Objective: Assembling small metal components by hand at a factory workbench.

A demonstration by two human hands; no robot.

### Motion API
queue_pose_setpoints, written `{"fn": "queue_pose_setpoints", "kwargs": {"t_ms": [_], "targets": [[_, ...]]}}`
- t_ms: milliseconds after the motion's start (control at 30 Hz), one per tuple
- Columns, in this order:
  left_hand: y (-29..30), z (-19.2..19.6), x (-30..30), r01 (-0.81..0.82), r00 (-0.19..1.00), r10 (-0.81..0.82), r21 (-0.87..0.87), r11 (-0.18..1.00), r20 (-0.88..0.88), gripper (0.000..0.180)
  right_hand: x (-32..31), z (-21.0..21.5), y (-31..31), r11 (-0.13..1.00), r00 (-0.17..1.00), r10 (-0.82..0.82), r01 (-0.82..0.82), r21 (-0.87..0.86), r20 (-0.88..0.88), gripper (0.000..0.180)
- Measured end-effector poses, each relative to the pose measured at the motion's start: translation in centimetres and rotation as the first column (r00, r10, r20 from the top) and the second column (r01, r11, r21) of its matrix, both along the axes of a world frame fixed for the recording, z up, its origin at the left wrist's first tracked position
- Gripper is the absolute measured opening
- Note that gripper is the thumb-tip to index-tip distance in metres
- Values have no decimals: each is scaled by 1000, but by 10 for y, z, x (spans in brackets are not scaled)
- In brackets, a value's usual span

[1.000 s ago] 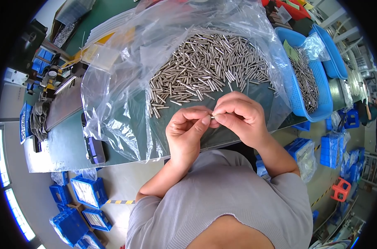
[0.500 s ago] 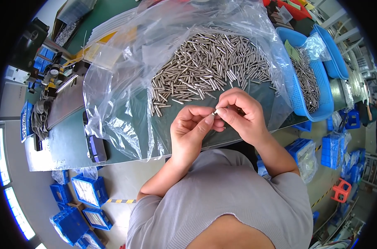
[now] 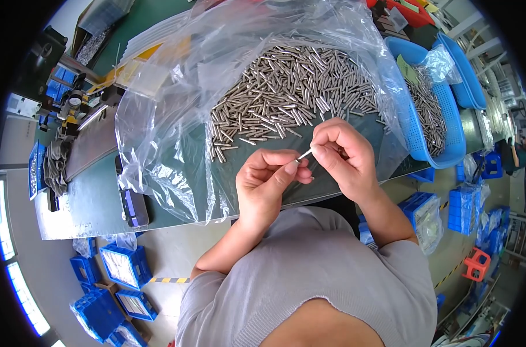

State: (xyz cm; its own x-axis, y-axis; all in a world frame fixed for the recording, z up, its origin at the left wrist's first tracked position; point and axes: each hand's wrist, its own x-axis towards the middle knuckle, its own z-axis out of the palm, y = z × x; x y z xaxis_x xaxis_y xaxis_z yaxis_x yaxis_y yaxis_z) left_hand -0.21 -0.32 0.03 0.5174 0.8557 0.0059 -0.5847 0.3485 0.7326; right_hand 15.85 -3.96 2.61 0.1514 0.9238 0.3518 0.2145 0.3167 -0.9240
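Observation:
My left hand (image 3: 265, 178) and my right hand (image 3: 347, 155) face each other at the near side of the table. A thin, bright metal pin (image 3: 304, 155) spans the small gap between them. Left thumb and fingers pinch its lower end, where a dark tip shows; right thumb and forefinger close on its upper end. How much of it lies inside the fingers is hidden. Just beyond my hands, a wide heap of small metal pins (image 3: 292, 87) lies on clear plastic sheeting (image 3: 176, 144).
On the right stands a blue basket (image 3: 413, 130) with more metal pins, another blue basket (image 3: 465, 75) behind it. A machine with metal fittings (image 3: 72, 104) occupies the left end of the green table (image 3: 89, 202). Blue crates (image 3: 124, 266) and a red stool (image 3: 477, 264) are on the floor.
My right hand has drawn slightly up and to the right, away from the left. More of the thin pin shows between the fingertips now. My left hand has hardly moved.

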Motion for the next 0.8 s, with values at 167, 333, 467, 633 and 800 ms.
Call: {"fn": "queue_pose_setpoints", "kwargs": {"t_ms": [167, 333, 467, 633, 800], "targets": [[0, 0, 0, 1, 1000, 0, 25, 1000, -9, 8, 2, 5, -1, 997, 996, 57, -53, -55, 70, 3], [0, 0, 0, 10, 1000, -10, 27, 1000, 0, 8, -3, 4, 0, 998, 997, 62, -61, -31, 55, 5], [0, -2, -1, 5, 1000, -5, 28, 1000, 3, 8, -2, 6, 1, 997, 986, 25, -37, 73, 165, 9], [0, -1, 0, -4, 1000, 4, 27, 1000, -7, 8, -2, 3, 1, 997, 969, -5, -15, 82, 246, 10], [0, 0, 1, -13, 999, 14, 34, 999, -30, 9, 0, 4, 2, 989, 946, -13, -35, 141, 325, 12]]}}
